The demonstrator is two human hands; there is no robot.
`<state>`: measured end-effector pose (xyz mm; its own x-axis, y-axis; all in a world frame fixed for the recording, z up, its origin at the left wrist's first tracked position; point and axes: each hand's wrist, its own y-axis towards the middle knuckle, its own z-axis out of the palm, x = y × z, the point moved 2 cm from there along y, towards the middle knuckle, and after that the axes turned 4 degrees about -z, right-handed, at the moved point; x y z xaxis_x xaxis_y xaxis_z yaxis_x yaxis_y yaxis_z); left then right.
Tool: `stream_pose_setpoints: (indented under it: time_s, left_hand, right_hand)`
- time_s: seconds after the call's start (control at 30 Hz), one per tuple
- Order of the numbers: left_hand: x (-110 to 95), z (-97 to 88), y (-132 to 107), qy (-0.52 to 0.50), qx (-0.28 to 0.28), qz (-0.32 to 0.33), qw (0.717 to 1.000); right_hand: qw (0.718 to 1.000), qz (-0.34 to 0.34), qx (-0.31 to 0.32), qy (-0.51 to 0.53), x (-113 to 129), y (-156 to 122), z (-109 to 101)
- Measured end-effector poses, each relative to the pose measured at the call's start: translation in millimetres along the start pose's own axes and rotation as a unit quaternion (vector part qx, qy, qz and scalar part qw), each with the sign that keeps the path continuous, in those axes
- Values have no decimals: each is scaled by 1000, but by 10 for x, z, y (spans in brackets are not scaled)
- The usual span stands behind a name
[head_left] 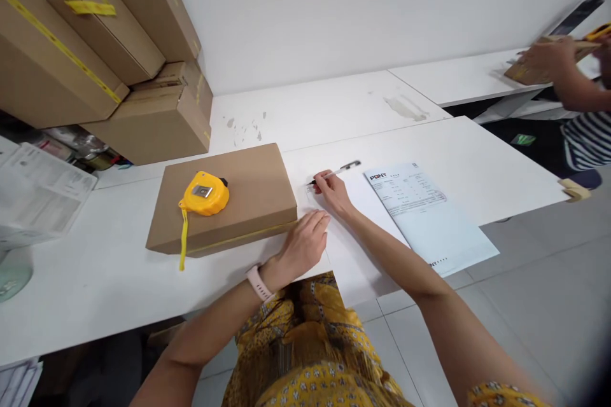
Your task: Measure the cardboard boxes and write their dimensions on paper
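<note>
My right hand (333,194) is closed around a pen (349,166), its dark tip down on a white sheet of paper (351,261). Beside the front right corner of a closed cardboard box (248,181), my left hand (307,241) lies flat with its fingers stretched onto the sheet's left side. It holds nothing. On top of the box rests a yellow tape measure (206,193), its yellow strap hanging over the front edge. A printed light-blue paper (429,216) lies to the right of my right forearm.
Several taped cardboard boxes (147,121) are stacked at the back left against the wall. A white package (42,191) stands at the left. Far right, another person's hand (548,58) holds a small carton (522,73). The white table (491,172) has a front edge near my body.
</note>
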<state>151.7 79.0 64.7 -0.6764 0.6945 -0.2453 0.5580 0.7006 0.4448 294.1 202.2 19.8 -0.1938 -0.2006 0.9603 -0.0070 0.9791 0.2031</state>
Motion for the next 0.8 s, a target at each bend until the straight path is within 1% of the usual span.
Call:
stream_pose_setpoints:
  time_s: [0.07, 0.1, 0.13, 0.2, 0.37, 0.43, 0.5, 0.6, 0.7, 0.8]
  left_hand:
    - [28, 382, 98, 24, 93, -90, 991]
    - [63, 515, 133, 30, 123, -121, 984]
    - [101, 611, 160, 29, 143, -144, 979]
    - [163, 705, 194, 17, 151, -161, 975]
    - [199, 696, 226, -4, 107, -160, 981]
    - [194, 688, 228, -13, 97, -164, 982]
    - [189, 692, 224, -19, 91, -165, 982]
    - [184, 707, 211, -15, 85, -171, 981]
    - [183, 724, 203, -2, 89, -183, 979]
    - [185, 734, 205, 13, 96, -178, 979]
  right_hand:
    - [999, -4, 15, 34, -109, 27, 72]
    - [999, -5, 16, 42, -157, 36, 85]
    - [999, -4, 12, 44, -194, 39, 86]
    - [1000, -3, -2, 31, -225, 32, 69]
    - [997, -7, -25, -69, -124, 6, 27]
    - [996, -2, -29, -87, -89, 3, 22]
    - [997, -1, -27, -78, -81, 3, 21]
    - [999, -6, -23, -29, -116, 9, 15]
    - [1000, -2, -3, 17, -177, 17, 19]
    - [999, 10, 5, 34, -210, 12, 26]
